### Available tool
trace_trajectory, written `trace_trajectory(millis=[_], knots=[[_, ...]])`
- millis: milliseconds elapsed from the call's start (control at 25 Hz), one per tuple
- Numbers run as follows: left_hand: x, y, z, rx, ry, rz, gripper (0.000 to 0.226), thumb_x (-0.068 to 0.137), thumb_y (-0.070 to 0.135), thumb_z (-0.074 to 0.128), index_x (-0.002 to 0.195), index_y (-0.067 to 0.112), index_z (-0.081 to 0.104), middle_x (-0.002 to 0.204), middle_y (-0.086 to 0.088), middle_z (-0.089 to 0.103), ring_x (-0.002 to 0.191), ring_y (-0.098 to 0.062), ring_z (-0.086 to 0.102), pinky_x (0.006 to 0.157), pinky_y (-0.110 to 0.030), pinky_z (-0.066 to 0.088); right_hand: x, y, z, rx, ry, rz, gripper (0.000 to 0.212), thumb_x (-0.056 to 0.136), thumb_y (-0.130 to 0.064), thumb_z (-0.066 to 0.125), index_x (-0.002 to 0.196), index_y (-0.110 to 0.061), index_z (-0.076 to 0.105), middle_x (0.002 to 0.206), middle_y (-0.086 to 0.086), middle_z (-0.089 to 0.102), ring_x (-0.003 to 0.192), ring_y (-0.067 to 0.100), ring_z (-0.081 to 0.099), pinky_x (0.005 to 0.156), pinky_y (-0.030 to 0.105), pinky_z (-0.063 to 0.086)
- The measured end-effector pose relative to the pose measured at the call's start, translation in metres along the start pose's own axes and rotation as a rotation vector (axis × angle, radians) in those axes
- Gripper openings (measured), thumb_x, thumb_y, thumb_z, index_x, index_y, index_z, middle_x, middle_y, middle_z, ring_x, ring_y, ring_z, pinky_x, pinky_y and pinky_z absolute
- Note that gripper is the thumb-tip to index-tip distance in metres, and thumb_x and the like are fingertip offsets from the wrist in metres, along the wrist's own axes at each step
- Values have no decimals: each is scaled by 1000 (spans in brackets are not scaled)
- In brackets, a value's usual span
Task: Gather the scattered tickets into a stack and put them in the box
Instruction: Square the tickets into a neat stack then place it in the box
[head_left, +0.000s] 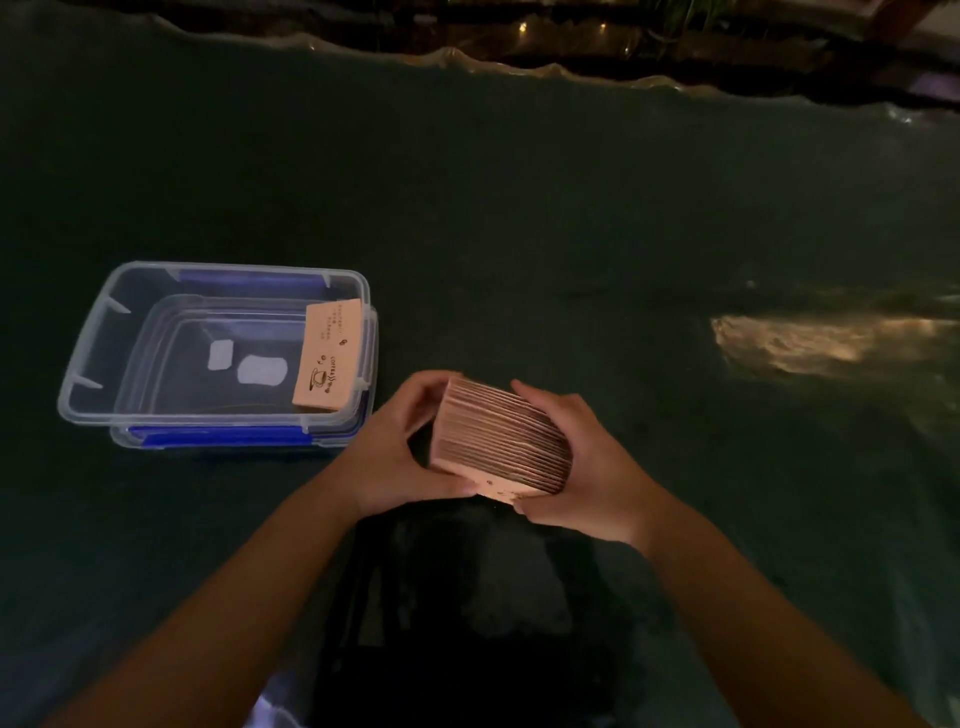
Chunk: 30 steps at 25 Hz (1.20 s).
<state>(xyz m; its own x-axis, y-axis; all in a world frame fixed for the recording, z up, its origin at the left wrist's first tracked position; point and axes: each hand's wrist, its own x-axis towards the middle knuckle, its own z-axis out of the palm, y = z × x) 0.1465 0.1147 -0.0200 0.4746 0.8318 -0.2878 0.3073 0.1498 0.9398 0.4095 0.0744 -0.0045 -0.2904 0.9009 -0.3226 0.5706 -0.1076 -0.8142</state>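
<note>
Both hands (524, 457) gripping ticket stack (498, 441), box (83, 384) left, holding tickets (324, 358)

— What colour are the tickets (501, 436)?
— Pale pink-tan; one in the box (218, 353) has a dark coffee-cup print.
— The box?
— Clear, blue clips; dark green table (519, 234).

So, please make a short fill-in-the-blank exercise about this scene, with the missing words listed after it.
1. The thick stack of pink paper tickets is held by ____ hands.
2. The clear plastic box with blue clips lies to the ____ of the left hand.
3. Pink tickets already inside the box lean against its ____ wall.
4. The right hand grips the stack's ____ side.

Missing words: both; left; right; right
</note>
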Motion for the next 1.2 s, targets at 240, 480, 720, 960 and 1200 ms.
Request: trace_trajectory(millis=[240, 480, 720, 960, 1200], knots=[[4, -6, 12, 209, 68, -72, 91, 64, 33, 98, 125, 67, 39, 121, 53, 57, 116, 29, 55, 90, -9, 48, 1, 16, 16, 203, 112, 13, 122, 71, -14, 88, 162, -53, 17, 155, -16, 39, 136, -4, 50, 100, 21, 55], [3, -20, 53, -72, 227, -121, 107, 81, 9, 86, 165, 40, 27, 130, 31, 59, 116, 23, 57, 92, -11, 50, 4, 19, 73, 614, 449, 69, 87, 85, -10, 63, 164, -29, 32, 151, -5, 51, 129, 3, 59, 99, 23, 54], [21, -5, 77, -272, 692, -221, 7, 103, 45, 61, 108, 45, 67, 116, 27, 71, 121, -6, 67, 102, -34, 57, 31, 8, 90, 744, 948, 301, 18, 108, -32, 59, 118, -30, 74, 106, -23, 75, 94, -6, 71, 67, 11, 56], [23, -13, 69, -309, 556, -165, 37, 110, 23, 54, 112, 57, 69, 113, 38, 71, 111, 10, 67, 100, -29, 54, 29, 18, 87, 724, 826, 269, 26, 109, -33, 55, 131, -35, 69, 118, -24, 73, 107, -2, 70, 81, 19, 59], [20, -18, 62, -275, 452, -137, 37, 111, 25, 51, 121, 58, 64, 125, 29, 69, 112, 6, 69, 95, -27, 55, 25, 21, 81, 594, 708, 209, 38, 111, -29, 50, 148, -34, 56, 124, -32, 66, 112, -12, 63, 84, 7, 51]])
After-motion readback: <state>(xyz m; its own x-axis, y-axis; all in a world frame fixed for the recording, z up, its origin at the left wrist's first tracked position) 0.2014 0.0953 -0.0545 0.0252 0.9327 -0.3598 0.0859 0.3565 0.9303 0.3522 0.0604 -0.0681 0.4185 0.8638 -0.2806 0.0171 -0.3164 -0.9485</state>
